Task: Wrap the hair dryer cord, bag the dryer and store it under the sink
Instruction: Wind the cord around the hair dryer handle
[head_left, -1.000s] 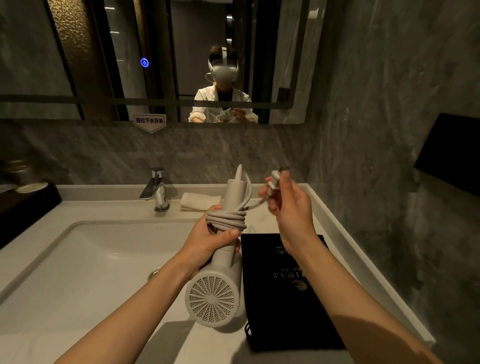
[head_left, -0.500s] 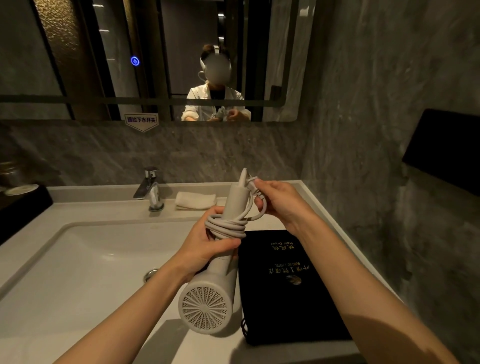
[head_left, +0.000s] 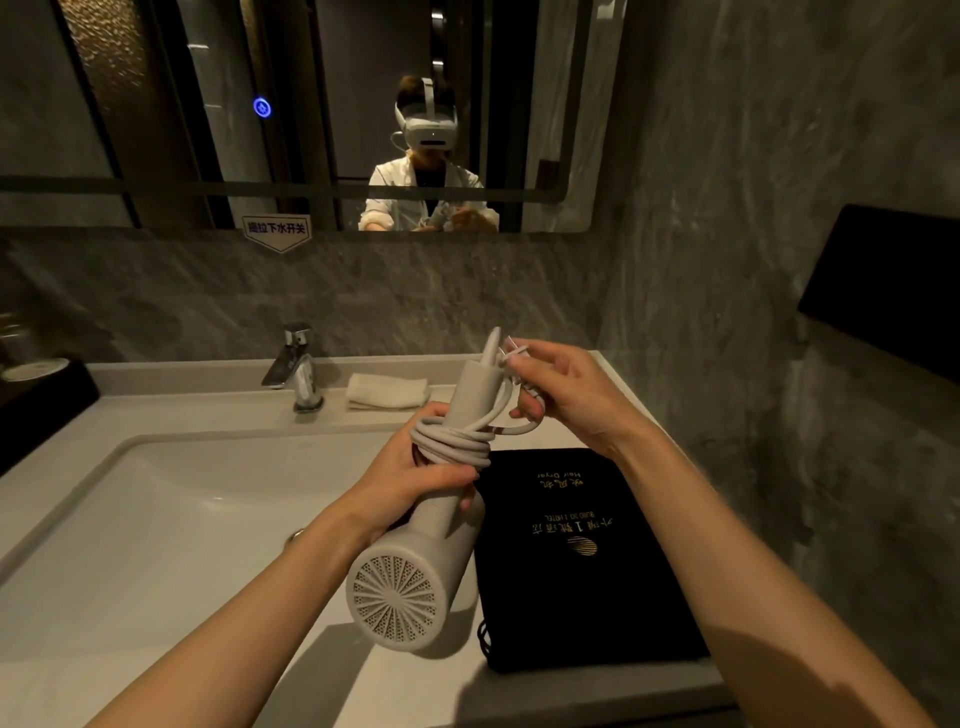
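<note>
A pale grey hair dryer (head_left: 410, 587) is held over the counter, handle pointing up and away, round vent grille facing me. My left hand (head_left: 410, 478) grips its handle, thumb just below several coils of cord (head_left: 452, 444) wound around it. My right hand (head_left: 566, 395) pinches the cord's plug end against the top of the handle, with a short loop hanging below the fingers. A black drawstring bag (head_left: 582, 566) with gold lettering lies flat on the counter, right of the dryer.
A white basin (head_left: 156, 519) fills the left of the counter, with a chrome faucet (head_left: 296, 369) behind it. A folded white cloth (head_left: 387, 391) lies by the back edge. A dark tray (head_left: 41, 405) stands far left. A stone wall (head_left: 727, 364) closes the right side.
My right hand has brought the plug end in from the right to the top of the handle, shortening the free loop. The left hand keeps its grip on the dryer.
</note>
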